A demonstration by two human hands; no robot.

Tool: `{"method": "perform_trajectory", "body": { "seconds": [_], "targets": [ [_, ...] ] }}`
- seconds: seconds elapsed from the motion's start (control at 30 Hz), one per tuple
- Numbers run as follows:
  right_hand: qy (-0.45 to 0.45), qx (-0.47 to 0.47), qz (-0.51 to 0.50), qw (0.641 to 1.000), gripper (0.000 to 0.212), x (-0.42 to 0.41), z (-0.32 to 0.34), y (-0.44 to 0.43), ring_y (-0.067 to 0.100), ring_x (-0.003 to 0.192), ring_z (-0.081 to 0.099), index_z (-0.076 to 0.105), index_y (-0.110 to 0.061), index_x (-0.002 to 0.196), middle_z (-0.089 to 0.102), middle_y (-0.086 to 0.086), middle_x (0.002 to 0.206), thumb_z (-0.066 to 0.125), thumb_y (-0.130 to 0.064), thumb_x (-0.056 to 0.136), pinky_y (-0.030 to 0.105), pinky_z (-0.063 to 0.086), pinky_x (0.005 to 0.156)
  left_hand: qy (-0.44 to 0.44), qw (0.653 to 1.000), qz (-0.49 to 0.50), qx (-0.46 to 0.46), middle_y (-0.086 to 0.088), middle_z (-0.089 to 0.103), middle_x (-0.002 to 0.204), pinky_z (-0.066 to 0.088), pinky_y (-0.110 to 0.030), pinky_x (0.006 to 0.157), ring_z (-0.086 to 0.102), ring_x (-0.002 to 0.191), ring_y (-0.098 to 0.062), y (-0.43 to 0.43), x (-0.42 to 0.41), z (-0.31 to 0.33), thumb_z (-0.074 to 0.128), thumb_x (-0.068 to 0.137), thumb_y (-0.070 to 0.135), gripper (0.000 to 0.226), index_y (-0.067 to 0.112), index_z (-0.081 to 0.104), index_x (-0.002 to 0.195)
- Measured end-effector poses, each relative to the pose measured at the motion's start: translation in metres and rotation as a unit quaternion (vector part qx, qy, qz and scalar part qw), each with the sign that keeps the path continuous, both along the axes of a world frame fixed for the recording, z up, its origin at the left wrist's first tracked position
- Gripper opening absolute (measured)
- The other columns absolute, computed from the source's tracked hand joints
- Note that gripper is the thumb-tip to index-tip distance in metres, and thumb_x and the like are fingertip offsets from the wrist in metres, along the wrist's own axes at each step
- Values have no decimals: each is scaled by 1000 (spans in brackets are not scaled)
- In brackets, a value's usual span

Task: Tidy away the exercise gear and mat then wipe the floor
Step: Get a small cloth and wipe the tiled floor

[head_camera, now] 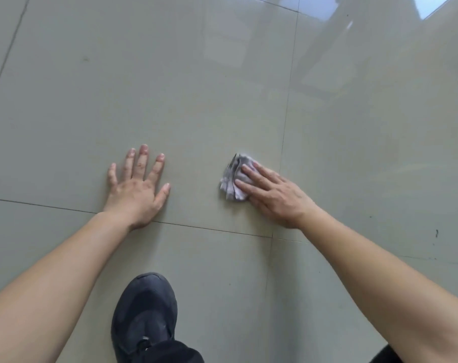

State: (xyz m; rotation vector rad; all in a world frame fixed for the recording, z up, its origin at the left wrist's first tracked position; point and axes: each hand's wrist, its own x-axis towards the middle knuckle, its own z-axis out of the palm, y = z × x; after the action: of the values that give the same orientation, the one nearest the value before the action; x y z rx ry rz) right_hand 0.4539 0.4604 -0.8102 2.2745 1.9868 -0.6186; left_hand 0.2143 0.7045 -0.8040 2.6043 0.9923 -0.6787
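Observation:
A crumpled grey-white cloth [231,180] lies on the glossy pale tiled floor [170,87]. My right hand [273,193] presses flat on the cloth's right part, fingers laid over it and pointing left. My left hand [137,188] rests flat on the bare tile to the left, fingers spread, holding nothing. About a hand's width of floor separates the two hands. No exercise gear or mat is in view.
My dark shoe [144,315] stands on the tile at the bottom centre, below the hands. Grout lines cross the floor under my wrists. A few small dark specks [436,233] mark the tile at the right. Window light reflects at the top right.

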Motion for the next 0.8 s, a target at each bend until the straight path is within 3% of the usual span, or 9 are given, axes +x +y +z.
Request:
{"method": "perform_trajectory", "body": {
  "seconds": [0.13,0.27,0.37,0.47,0.57,0.63,0.67,0.73,0.8],
  "targets": [
    [2,-40,-230,972,53,37,11,68,21,154,-8,12,-38,158,-5,-1,167,26,-43,107,39,0,125,-6,1000,0,-7,1,-24,162,-6,-51,120,-22,149,-20,3,1,4,23,99,56,68,35,-9,155],
    [1,8,-316,949,53,4,-2,82,29,154,-2,23,-31,157,4,7,167,31,-42,106,42,2,124,-4,1000,-7,-7,1,-22,163,-5,-50,120,-20,149,-19,4,-2,6,25,99,56,68,35,-7,155],
    [-2,81,-275,958,52,-65,-11,26,35,152,13,41,-24,151,23,12,163,36,-43,103,47,13,122,-3,1000,-8,-7,0,-24,162,-7,-50,119,-22,149,-20,2,-3,5,22,99,55,68,34,-10,155],
    [21,57,-174,983,51,-122,-5,-51,34,152,15,43,-24,150,26,12,162,39,-43,104,48,18,122,3,1000,-12,-3,0,-28,160,-10,-51,119,-25,148,-21,1,-4,2,18,99,55,67,34,-14,154],
    [23,35,-2,999,54,-86,2,-79,29,152,16,38,-26,152,24,9,163,43,-47,103,46,21,122,1,1000,-9,-3,0,-30,160,-11,-51,118,-26,147,-22,0,-4,0,17,99,55,67,33,-16,154],
    [-12,17,47,999,56,-34,3,-67,27,152,16,33,-27,154,22,8,163,36,-51,103,45,18,123,-8,1000,-8,2,-1,-27,161,-10,-51,118,-24,148,-22,0,-4,0,19,99,55,67,33,-13,155],
    [-36,7,10,999,59,-8,5,-54,28,153,15,28,-27,155,19,8,164,29,-55,103,46,17,123,-17,1000,-9,2,-2,-23,162,-9,-51,118,-21,149,-22,-1,-4,1,21,99,54,67,32,-10,155],
    [-58,-16,-161,985,67,35,9,-19,27,154,8,20,-28,157,10,7,166,18,-63,100,44,9,125,-38,999,-7,2,-4,-15,164,-5,-50,119,-14,151,-23,0,-7,4,27,100,52,66,31,0,157],
    [-17,-38,-354,935,67,57,14,25,26,154,0,16,-28,158,2,7,167,23,-62,101,40,1,125,-61,998,3,0,-8,-7,165,0,-49,120,-6,152,-24,-1,-14,7,33,100,47,63,29,12,157]
  ]
}}
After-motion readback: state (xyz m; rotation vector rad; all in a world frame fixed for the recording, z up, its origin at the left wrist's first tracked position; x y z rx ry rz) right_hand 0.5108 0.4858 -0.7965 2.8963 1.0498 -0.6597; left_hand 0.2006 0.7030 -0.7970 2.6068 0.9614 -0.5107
